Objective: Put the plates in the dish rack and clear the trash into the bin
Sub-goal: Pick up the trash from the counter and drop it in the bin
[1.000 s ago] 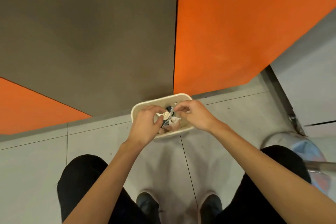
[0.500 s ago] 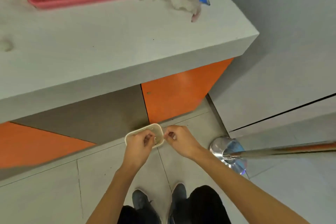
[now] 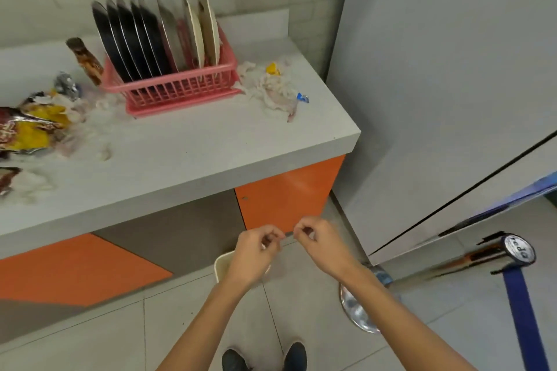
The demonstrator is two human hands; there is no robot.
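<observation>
Plates (image 3: pixel 141 39) stand upright in pink dish rack (image 3: pixel 180 90), at back of gray counter (image 3: pixel 211 144). Wrappers & tissue (image 3: pixel 33 126) are heaped on counter left of rack, w/ a crumpled tissue wad (image 3: pixel 271 87) just right of it. Cream bin (image 3: pixel 221 265) sits on floor below counter edge, mostly hidden by left hand (image 3: pixel 256 253). Right hand (image 3: pixel 324 247) is just beside it, apart. Both hands' fingers are curled in, fingertips near thumbs, nothing visible in either.
</observation>
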